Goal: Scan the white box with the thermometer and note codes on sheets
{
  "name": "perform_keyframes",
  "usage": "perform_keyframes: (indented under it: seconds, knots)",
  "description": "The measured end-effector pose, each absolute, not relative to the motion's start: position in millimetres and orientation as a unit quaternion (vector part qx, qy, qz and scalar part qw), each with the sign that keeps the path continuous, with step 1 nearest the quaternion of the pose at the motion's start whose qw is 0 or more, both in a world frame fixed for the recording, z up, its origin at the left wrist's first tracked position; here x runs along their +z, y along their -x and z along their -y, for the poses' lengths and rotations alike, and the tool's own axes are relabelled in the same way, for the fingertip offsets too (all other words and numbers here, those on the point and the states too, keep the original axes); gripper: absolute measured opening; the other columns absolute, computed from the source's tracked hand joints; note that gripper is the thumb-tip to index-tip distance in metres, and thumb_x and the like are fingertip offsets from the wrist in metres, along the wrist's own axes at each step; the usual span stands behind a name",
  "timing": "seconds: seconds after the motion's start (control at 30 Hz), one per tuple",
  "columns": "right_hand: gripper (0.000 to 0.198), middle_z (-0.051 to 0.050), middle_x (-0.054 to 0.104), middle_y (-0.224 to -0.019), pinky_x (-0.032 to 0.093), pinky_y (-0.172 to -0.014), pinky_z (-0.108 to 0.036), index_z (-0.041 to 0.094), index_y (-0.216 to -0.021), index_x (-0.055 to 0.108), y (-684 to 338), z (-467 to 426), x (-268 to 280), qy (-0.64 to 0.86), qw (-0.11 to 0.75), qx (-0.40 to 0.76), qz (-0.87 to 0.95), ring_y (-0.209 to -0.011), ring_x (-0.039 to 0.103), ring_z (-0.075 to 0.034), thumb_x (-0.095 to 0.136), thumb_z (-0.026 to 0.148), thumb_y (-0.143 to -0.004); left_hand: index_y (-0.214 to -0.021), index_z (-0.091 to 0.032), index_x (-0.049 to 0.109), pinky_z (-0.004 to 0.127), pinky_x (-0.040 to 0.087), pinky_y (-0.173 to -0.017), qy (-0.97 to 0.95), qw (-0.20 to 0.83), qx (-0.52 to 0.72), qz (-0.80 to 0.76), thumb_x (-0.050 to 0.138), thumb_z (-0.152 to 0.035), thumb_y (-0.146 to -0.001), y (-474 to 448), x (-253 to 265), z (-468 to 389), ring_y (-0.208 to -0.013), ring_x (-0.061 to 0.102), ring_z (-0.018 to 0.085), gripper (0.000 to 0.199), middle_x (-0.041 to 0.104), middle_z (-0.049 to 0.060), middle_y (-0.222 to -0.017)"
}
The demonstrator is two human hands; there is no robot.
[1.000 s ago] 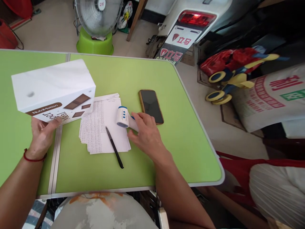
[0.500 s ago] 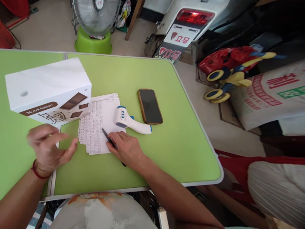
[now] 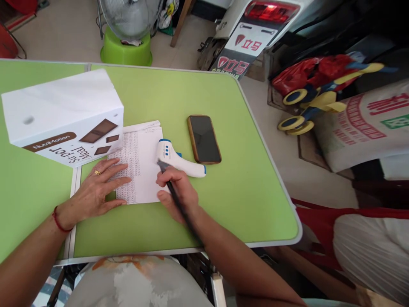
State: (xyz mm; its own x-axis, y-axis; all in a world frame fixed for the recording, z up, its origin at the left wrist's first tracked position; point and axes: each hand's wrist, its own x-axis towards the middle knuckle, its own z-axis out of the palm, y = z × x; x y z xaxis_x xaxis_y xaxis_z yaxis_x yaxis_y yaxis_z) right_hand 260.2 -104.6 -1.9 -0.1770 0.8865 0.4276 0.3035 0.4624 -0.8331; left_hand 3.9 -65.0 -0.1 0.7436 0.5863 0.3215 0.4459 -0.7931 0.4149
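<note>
My left hand lies open on the left side of a stack of paper sheets, its fingers spread over lines of handwriting. A gold ring and a red wrist cord show on it. My right hand is closed around a black pen, whose tip points away from me, close to the near end of a white and blue infrared thermometer. Whether the tip touches anything I cannot tell. The right part of the top sheet is blank. Just beyond the thermometer lies a smartphone in a brown case.
A white NutriMotion box stands left of the papers on the green table. Past the far edge are a fan on a green stool and a scooter's rear. A person in pale clothing sits at the right.
My left hand has come down from the air onto the papers. My right hand has lifted the pen off the sheet and turned it into a writing hold. The view has shifted slightly.
</note>
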Motion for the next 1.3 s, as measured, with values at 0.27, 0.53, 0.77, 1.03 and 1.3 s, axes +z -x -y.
perform_keyframes:
  seconds: [0.27,0.53,0.77,1.03,1.3]
  knots:
    - [0.023,0.0,0.061,-0.067,0.046,-0.059,-0.031,0.023,-0.092,0.069,-245.6,103.7,6.1,0.52,0.483,0.435,0.554,-0.062,0.055,-0.015,0.052,0.037,-0.088,-0.127,-0.024,0.062,0.06,0.032,-0.115,-0.921,0.169,0.194,-0.294,0.067,-0.043,-0.09,-4.4,-3.1,63.4,-0.139,0.039,0.036,0.042,0.056,0.013,-0.14]
    - [0.007,0.005,0.056,-0.056,0.036,-0.046,-0.024,0.023,-0.07,0.055,-231.2,93.5,-4.2,0.588,0.435,0.423,0.534,-0.047,0.045,-0.009,0.06,0.027,-0.067,-0.129,-0.023,0.062,0.063,0.028,-0.115,-0.926,0.155,0.176,-0.298,0.062,-0.046,-0.092,-5.2,-4.3,64.8,-0.139,0.037,0.037,0.043,0.053,0.013,-0.142]
    - [0.014,0.005,0.05,-0.052,0.037,-0.049,-0.026,0.024,-0.061,0.05,-233.1,91.0,-10.6,0.566,0.445,0.358,0.594,-0.048,0.044,-0.011,0.057,0.027,-0.073,-0.128,-0.025,0.062,0.062,0.029,-0.115,-0.922,0.163,0.178,-0.302,0.062,-0.046,-0.093,-5.8,-5.0,65.1,-0.138,0.039,0.037,0.041,0.054,0.013,-0.141]
    - [0.015,0.006,0.049,-0.052,0.037,-0.048,-0.023,0.023,-0.062,0.05,-231.2,91.7,-13.7,0.542,0.455,0.307,0.636,-0.046,0.044,-0.009,0.056,0.022,-0.076,-0.128,-0.02,0.062,0.063,0.033,-0.111,-0.93,0.142,0.183,-0.286,0.061,-0.043,-0.093,-5.9,-5.5,65.1,-0.134,0.042,0.038,0.042,0.053,0.016,-0.141]
    - [0.016,0.006,0.05,-0.054,0.038,-0.049,-0.022,0.022,-0.062,0.05,-230.7,91.5,-16.1,0.53,0.458,0.277,0.658,-0.048,0.045,-0.008,0.055,0.02,-0.077,-0.128,-0.02,0.062,0.064,0.034,-0.11,-0.931,0.136,0.18,-0.286,0.061,-0.042,-0.094,-6.3,-4.8,65.2,-0.134,0.043,0.038,0.041,0.053,0.016,-0.14]
